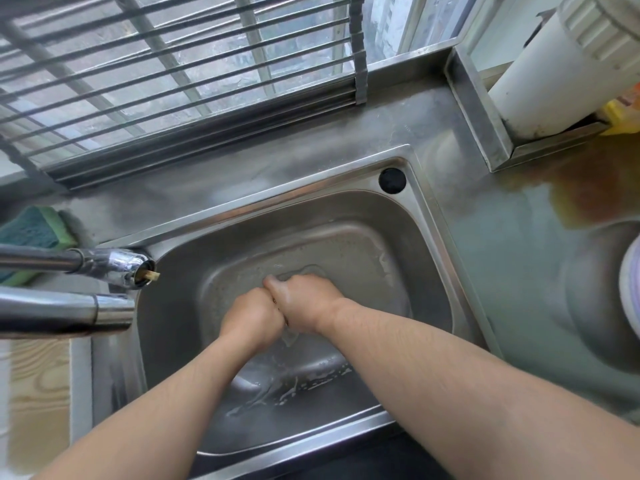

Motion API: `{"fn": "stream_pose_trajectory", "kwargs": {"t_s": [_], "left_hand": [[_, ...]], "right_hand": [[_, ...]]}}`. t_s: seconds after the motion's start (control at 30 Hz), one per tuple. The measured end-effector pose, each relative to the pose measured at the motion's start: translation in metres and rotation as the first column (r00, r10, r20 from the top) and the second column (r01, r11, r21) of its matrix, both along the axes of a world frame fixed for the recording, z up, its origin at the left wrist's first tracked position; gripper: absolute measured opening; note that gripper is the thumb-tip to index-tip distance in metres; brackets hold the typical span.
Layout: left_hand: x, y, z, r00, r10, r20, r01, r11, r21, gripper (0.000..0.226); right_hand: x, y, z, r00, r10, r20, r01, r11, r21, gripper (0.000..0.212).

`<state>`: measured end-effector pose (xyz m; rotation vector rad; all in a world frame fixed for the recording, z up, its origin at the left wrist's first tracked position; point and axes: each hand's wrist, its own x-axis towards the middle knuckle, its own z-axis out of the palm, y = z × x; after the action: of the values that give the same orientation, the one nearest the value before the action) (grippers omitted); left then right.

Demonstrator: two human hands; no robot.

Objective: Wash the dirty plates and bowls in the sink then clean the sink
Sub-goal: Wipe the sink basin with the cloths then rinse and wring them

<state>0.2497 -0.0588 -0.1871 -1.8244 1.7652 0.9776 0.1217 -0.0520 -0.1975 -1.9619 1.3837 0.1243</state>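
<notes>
Both hands are low in the sink (429,258), pressed side by side over the middle of the basin floor. The left hand (254,315) has its fingers curled under, and the right hand (304,299) lies against it with its fingers bent downward. Whether either holds a cloth or scrubber I cannot tell, since the fingertips are hidden beneath the knuckles. Their closeness suggests they are rubbing each other or working at the drain together.

No plates or bowls lie in the basin. Only thin soapy water and streaks of foam (311,384) sit near the front wall, so the washing-up looks finished and the sink-cleaning stage is probably in hand. A stack of dishes (631,289) shows at the right edge on the worktop (512,258), likely set there to drain.

The tap (114,266) points over the basin's left rim, and no stream can be seen from it. A green sponge (33,232) rests behind it, within easy reach.
</notes>
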Motion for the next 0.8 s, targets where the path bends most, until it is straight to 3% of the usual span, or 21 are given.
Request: {"fn": "stream_pose_trajectory", "kwargs": {"t_s": [0.1, 0.2, 0.27, 0.33, 0.4, 0.47, 0.53, 0.57, 0.63, 0.7, 0.8], "left_hand": [[0.001, 0.004, 0.007, 0.999, 0.028, -0.022, -0.03, 0.994, -0.101, 0.012], [-0.001, 0.009, 0.007, 0.971, 0.059, -0.23, -0.1, 0.98, -0.17, 0.028], [-0.005, 0.014, 0.009, 0.857, 0.217, -0.468, -0.268, 0.962, -0.044, 0.048], [-0.007, 0.02, 0.013, 0.644, 0.497, -0.581, -0.479, 0.855, 0.2, 0.063], [-0.01, 0.025, 0.015, 0.403, 0.699, -0.591, -0.594, 0.691, 0.413, 0.071], [-0.017, 0.023, 0.021, 0.229, 0.787, -0.573, -0.602, 0.577, 0.551, 0.066], [-0.027, 0.015, 0.029, 0.159, 0.789, -0.593, -0.581, 0.56, 0.59, 0.046], [-0.031, 0.012, 0.033, 0.175, 0.762, -0.623, -0.575, 0.593, 0.564, 0.039], [-0.036, 0.007, 0.034, 0.295, 0.675, -0.676, -0.575, 0.691, 0.438, 0.041], [-0.036, 0.004, 0.033, 0.395, 0.633, -0.666, -0.58, 0.734, 0.353, 0.04], [-0.033, 0.003, 0.035, 0.362, 0.668, -0.65, -0.584, 0.706, 0.401, 0.03]], "right_hand": [[0.001, 0.001, 0.001, 0.996, -0.077, 0.05, 0.076, 0.997, 0.014, 0.041], [-0.007, 0.002, 0.001, 0.945, -0.276, 0.176, 0.255, 0.958, 0.132, 0.05], [-0.017, 0.007, 0.002, 0.873, -0.43, 0.23, 0.38, 0.896, 0.23, 0.057], [-0.029, 0.012, 0.004, 0.773, -0.589, 0.238, 0.503, 0.796, 0.337, 0.061], [-0.038, 0.016, 0.008, 0.632, -0.736, 0.243, 0.59, 0.66, 0.464, 0.058], [-0.047, 0.014, 0.019, 0.382, -0.878, 0.287, 0.62, 0.474, 0.625, 0.049], [-0.053, 0.007, 0.031, 0.115, -0.951, 0.289, 0.558, 0.302, 0.773, 0.034], [-0.057, 0.003, 0.036, 0.059, -0.957, 0.284, 0.526, 0.272, 0.806, 0.025], [-0.063, -0.004, 0.042, 0.102, -0.952, 0.289, 0.519, 0.299, 0.801, 0.014], [-0.067, -0.008, 0.041, 0.252, -0.933, 0.257, 0.575, 0.358, 0.735, 0.016], [-0.072, -0.006, 0.037, 0.443, -0.875, 0.195, 0.665, 0.467, 0.584, 0.03]]}}
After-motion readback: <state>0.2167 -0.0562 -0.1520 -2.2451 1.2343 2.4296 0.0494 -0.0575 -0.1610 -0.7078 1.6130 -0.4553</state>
